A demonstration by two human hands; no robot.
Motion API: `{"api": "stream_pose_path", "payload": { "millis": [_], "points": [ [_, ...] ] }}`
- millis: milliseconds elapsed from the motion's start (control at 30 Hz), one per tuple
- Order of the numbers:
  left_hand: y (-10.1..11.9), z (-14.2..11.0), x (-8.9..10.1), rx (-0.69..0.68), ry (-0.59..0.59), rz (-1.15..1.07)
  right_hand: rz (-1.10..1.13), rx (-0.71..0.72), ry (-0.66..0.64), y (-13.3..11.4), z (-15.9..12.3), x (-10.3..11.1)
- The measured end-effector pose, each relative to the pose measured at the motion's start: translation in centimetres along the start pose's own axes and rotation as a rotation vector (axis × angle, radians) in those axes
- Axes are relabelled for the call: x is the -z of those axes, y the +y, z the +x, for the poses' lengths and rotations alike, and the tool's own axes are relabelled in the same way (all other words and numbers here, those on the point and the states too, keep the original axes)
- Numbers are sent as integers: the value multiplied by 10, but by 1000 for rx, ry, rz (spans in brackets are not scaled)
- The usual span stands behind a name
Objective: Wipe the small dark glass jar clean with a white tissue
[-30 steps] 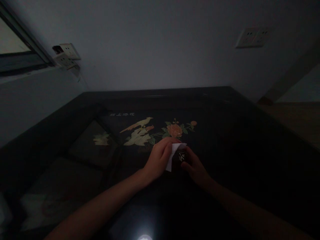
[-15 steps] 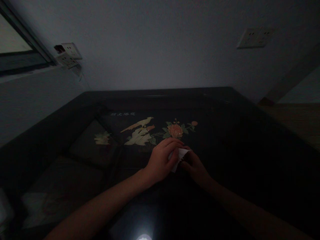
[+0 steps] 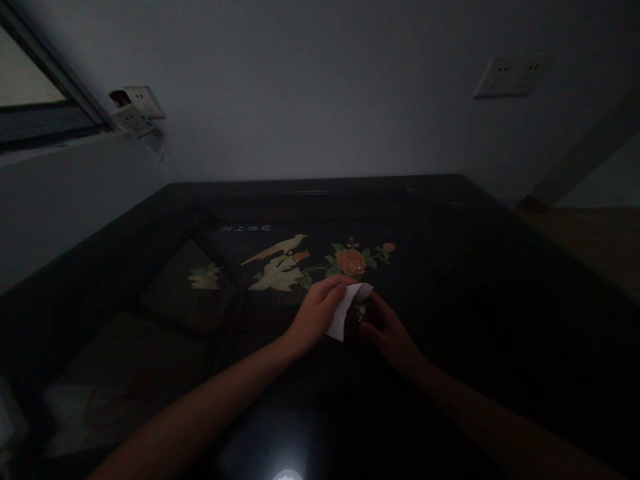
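In the head view my left hand (image 3: 311, 315) is closed on a piece of white paper (image 3: 341, 317), thumb on top, with the lower part hanging down. Facing it, my right hand (image 3: 393, 335) curls its fingers round a small, shiny, glass-like object (image 3: 361, 311). The dark hides the kind of that object. The upper edge of the paper bends over toward it and the right fingers; whether they touch is hard to see. Both hands are over the dark glossy table (image 3: 320, 207).
A bird-and-flower picture (image 3: 351, 261) with written characters decorates the tabletop. Light glares off its near edge (image 3: 289, 472). Wall sockets (image 3: 510, 75) are at the right, more sockets (image 3: 143, 101) by the window at left. A pale object (image 3: 10, 417) stands at the lower left.
My left hand has shifted slightly left, away from my right hand, with the paper. More of the paper and the shiny object now shows between the hands.
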State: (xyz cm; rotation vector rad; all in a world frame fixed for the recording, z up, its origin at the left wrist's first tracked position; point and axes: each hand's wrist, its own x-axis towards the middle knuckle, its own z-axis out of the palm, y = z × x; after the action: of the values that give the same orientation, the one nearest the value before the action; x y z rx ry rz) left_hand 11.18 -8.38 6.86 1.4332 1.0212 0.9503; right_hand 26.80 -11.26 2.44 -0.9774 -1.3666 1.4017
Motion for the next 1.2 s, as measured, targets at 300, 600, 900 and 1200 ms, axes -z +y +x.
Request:
{"api": "stream_pose_path", "payload": {
  "millis": [300,600,900,1200],
  "points": [
    [5,-7,0,-257,-45,237,10,25,-34,2,0,0],
    [16,-13,-1,-481,-101,563,15,-12,5,5,1,1],
    [10,-7,1,-223,-30,306,48,10,-16,0,1,-3],
    [4,-3,1,-38,15,98,2,6,-34,1,1,0]
  ]
}}
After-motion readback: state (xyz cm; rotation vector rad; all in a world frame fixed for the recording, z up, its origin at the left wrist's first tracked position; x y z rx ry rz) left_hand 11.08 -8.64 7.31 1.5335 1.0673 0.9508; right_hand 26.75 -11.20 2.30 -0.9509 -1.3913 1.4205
